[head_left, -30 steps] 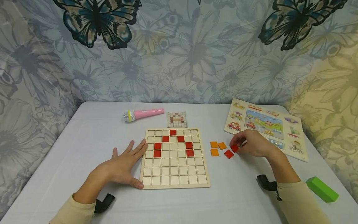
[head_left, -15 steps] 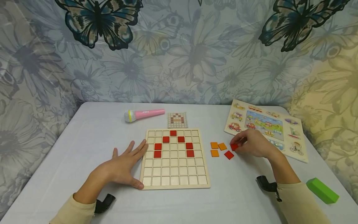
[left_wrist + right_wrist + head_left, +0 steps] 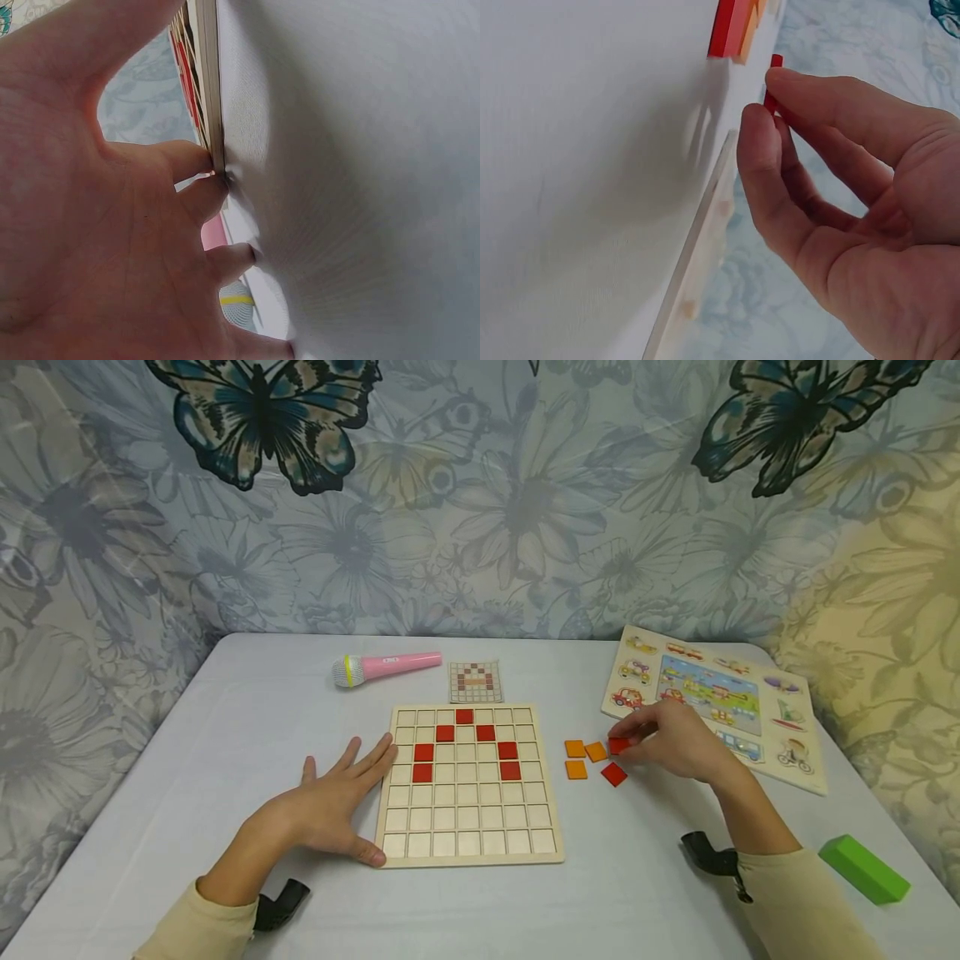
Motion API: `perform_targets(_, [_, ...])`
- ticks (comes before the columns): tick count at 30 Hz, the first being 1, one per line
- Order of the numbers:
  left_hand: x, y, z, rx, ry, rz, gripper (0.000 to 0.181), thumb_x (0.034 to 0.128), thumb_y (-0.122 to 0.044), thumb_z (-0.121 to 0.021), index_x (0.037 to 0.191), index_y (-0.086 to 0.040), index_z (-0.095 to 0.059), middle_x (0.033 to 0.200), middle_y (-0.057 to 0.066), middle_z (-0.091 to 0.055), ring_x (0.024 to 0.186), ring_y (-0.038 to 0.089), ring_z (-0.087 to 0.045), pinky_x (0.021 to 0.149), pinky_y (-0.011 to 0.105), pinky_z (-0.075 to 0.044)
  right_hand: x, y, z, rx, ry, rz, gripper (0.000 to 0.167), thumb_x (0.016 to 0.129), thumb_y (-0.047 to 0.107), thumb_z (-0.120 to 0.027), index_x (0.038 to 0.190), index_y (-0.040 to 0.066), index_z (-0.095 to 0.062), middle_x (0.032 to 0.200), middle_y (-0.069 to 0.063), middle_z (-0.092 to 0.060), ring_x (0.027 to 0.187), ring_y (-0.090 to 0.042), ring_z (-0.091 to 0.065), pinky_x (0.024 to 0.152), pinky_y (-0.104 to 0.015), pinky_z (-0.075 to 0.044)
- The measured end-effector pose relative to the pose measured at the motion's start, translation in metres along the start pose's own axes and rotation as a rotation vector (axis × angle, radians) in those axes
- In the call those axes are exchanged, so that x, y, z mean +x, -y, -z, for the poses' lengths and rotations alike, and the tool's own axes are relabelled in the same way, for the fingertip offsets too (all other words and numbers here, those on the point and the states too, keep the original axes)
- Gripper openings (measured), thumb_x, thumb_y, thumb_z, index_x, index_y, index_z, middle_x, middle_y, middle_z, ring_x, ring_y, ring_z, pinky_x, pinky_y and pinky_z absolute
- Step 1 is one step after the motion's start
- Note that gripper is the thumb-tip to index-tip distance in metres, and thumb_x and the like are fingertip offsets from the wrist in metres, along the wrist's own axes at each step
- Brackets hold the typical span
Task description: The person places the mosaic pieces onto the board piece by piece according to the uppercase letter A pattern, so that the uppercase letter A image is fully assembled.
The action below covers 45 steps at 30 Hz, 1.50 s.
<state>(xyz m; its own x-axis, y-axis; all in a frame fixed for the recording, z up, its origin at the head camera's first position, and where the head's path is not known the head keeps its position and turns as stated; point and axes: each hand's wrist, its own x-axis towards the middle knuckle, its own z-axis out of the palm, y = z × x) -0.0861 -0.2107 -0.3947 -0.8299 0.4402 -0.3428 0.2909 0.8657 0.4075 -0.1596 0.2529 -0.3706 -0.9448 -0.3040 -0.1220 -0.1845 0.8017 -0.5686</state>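
My right hand pinches a red square tile between thumb and fingers, lifted off the cloth in the right wrist view. Just below it on the table lies another red tile, beside several orange tiles. Spread out flat, my left hand touches the left edge of a wooden grid board, its thumb at the near corner. Several red tiles sit in the board's upper cells, forming an arch. In the left wrist view the fingertips meet the board's side.
Behind the board lies a small pattern card, with a pink toy microphone to its left. A vehicle picture puzzle lies partly under the right hand's reach. A green block rests at the right.
The right hand has shifted slightly left and raised the red tile, which was near the table before. The left hand stays in place on the board.
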Motion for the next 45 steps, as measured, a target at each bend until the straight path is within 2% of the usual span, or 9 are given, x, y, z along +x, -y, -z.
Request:
perform_targets(9, [0.001,0.002,0.0,0.0,0.0,0.0,0.141,0.0627,-0.065,-0.091,0.169,-0.016,-0.013,0.178,0.001,0.0,0.16,0.049,0.0,0.104,0.092,0.001,0.003,0.013,-0.007,0.06,0.011,0.021,0.024,0.083,0.009,-0.085,0.107,0.007,-0.082,0.101,-0.006,-0.078,0.089,-0.02,-0.066,0.069,-0.025,-0.055])
perform_targets(16, [0.0,0.002,-0.001,-0.007,-0.008,-0.011,0.141,0.0624,-0.064,-0.092,0.169,-0.015,-0.014,0.178,0.002,-0.001,0.16,0.049,0.0,0.103,0.093,0.001,0.002,0.028,-0.01,0.101,0.033,0.072,0.027,0.081,0.014,-0.089,0.106,0.01,-0.082,0.1,-0.003,-0.079,0.091,-0.019,-0.068,0.069,-0.026,-0.055])
perform_targets(20, [0.0,0.002,-0.001,-0.007,-0.005,-0.005,0.14,0.0628,-0.064,-0.092,0.169,-0.015,-0.014,0.178,0.001,0.0,0.16,0.049,-0.001,0.104,0.092,0.001,0.0,0.038,-0.013,0.111,0.043,0.057,0.026,0.082,0.013,-0.089,0.107,0.012,-0.082,0.099,-0.002,-0.078,0.09,-0.018,-0.068,0.067,-0.027,-0.056])
perform_targets(28, [0.001,0.002,0.0,-0.016,-0.004,-0.001,0.141,0.0619,-0.064,-0.092,0.169,-0.016,-0.014,0.178,0.001,0.0,0.16,0.049,-0.001,0.103,0.092,0.002,-0.003,0.06,-0.019,0.134,0.055,0.08,0.023,0.081,0.005,-0.085,0.102,0.012,-0.082,0.094,-0.003,-0.075,0.086,-0.02,-0.065,0.07,-0.027,-0.054])
perform_targets(33, [0.001,0.002,-0.001,-0.022,-0.002,0.0,0.141,0.0619,-0.064,-0.092,0.169,-0.016,-0.014,0.178,0.0,0.0,0.161,0.048,0.0,0.104,0.092,0.002,0.001,0.07,-0.028,0.158,0.091,0.06,0.024,0.079,0.004,-0.086,0.101,0.012,-0.081,0.092,-0.003,-0.074,0.083,-0.02,-0.063,0.062,-0.028,-0.053])
perform_targets(36, [0.001,0.002,-0.001,-0.019,-0.004,0.001,0.141,0.0618,-0.065,-0.092,0.169,-0.016,-0.014,0.178,0.0,0.0,0.161,0.048,0.0,0.104,0.092,0.003,0.005,0.075,-0.035,0.15,0.11,0.061,0.025,0.078,0.001,-0.085,0.1,0.012,-0.081,0.093,-0.002,-0.074,0.083,-0.02,-0.063,0.063,-0.029,-0.054])
perform_targets(38, [0.001,0.002,0.0,-0.021,-0.005,0.002,0.141,0.0618,-0.065,-0.092,0.169,-0.016,-0.015,0.178,0.0,0.0,0.161,0.048,0.0,0.104,0.092,0.003,0.007,0.077,-0.04,0.136,0.118,0.082,0.025,0.077,0.0,-0.086,0.099,0.012,-0.081,0.093,-0.001,-0.075,0.082,-0.018,-0.063,0.069,-0.028,-0.055])
perform_targets(45, [0.001,0.001,0.0,-0.026,-0.008,0.004,0.14,0.0619,-0.064,-0.092,0.169,-0.016,-0.015,0.178,0.0,-0.001,0.161,0.048,0.0,0.104,0.092,0.003,0.011,0.087,-0.056,0.133,0.145,0.128,0.023,0.074,0.0,-0.088,0.092,0.011,-0.079,0.086,0.0,-0.074,0.077,-0.014,-0.063,0.068,-0.024,-0.054])
